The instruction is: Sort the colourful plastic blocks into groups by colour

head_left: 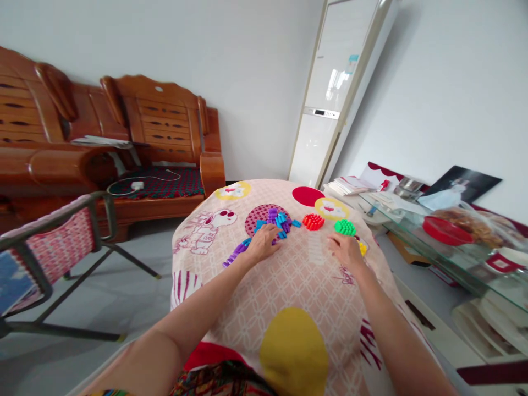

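Note:
My left hand (264, 243) lies palm down by a loose pile of blue pieces (282, 221) and purple pieces (236, 252), small plastic blocks by their look. Its fingers are spread and touch the near edge of the pile; what lies under the palm is hidden. To the right, my right hand (345, 250) hovers low over the cloth with loosely bent fingers apart and nothing visible in them. Just beyond it sits a tight cluster of green pieces (345, 227). Yellow pieces (362, 248) show partly behind that hand. A cluster of red pieces (313, 221) stands between both hands.
A patterned cloth (297, 286) covers the table. On the right stands a glass-topped cabinet (416, 234) with a red bowl (447, 230) and papers. Wooden chairs (165, 121) and a folding chair (61, 242) are at left. A tall white air conditioner (319, 132) stands behind.

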Tool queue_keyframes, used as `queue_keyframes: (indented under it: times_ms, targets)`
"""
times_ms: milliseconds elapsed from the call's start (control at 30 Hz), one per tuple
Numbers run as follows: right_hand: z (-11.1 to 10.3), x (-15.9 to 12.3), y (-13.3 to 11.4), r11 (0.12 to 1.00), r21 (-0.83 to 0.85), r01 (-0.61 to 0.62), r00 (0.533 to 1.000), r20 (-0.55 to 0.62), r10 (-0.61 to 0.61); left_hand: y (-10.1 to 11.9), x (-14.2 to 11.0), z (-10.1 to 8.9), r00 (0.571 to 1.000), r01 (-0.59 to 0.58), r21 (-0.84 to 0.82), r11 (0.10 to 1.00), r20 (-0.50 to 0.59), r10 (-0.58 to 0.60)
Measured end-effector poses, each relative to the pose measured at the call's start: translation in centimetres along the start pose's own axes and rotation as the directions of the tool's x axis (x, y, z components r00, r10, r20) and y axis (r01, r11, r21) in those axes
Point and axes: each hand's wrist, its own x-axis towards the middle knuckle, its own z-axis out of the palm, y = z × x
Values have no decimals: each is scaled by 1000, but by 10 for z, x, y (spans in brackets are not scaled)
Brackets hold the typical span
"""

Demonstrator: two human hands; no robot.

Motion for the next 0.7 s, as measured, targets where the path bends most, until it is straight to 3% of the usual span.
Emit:
queue_keyframes:
  times_ms: [167, 300, 433, 567, 700]
  targets:
    - [27, -22, 11, 999, -31, -23, 997, 76, 25, 2, 48, 12, 999, 38, 58, 998, -15, -38]
    - [23, -20, 9, 992, -125, -24, 989, 139, 42, 3, 98, 24, 989, 99, 177, 979, 94, -117]
    - [20, -17, 4, 978, -205, -49, 984, 156, 82, 4, 131, 32, 945, 117, 333, 935, 252, -208]
    - [20, -18, 3, 965, -259, -51, 983, 157, 94, 4, 127, 37, 923, 73, 366, 928, 328, -202]
    - [18, -19, -2, 967, -250, -52, 983, 160, 94, 3, 89, 30, 943, 32, 336, 941, 302, -139]
